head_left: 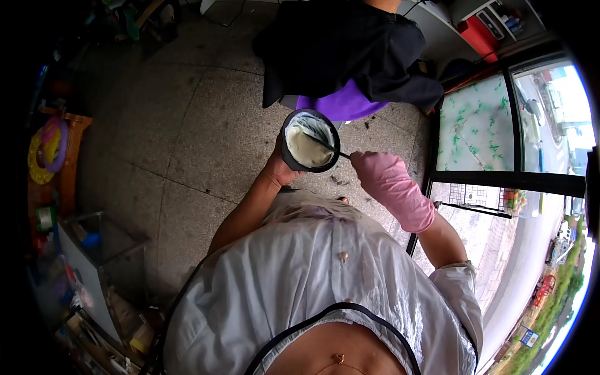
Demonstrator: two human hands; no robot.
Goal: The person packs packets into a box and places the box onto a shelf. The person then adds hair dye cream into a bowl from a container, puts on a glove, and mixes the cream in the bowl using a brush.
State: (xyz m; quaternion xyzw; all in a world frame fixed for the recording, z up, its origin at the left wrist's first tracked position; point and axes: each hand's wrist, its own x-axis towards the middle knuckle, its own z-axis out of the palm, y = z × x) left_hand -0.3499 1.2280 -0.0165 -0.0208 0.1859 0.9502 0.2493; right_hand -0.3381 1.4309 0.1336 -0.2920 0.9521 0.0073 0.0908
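A dark mixing bowl (286, 159) with pale cream (306, 149) inside is held in front of my body. My bare left hand (277, 167) grips it from the left side, with most of the fingers hidden behind it. On my right hand (380, 175) is a pink rubber glove, closed round the handle of a thin dark brush (336, 152). The brush's far end lies in the cream, and its exact shape is hard to make out. Just beyond the bowl is a person in a black cape (337, 53), with purple cloth (347, 103) below it.
A glass door (478, 125) with a dark frame stands on the right, with the street outside. At the left are a wooden stand (74, 147) with colourful rings and a metal-framed cart (94, 281). Dark bits lie on the speckled floor (206, 125).
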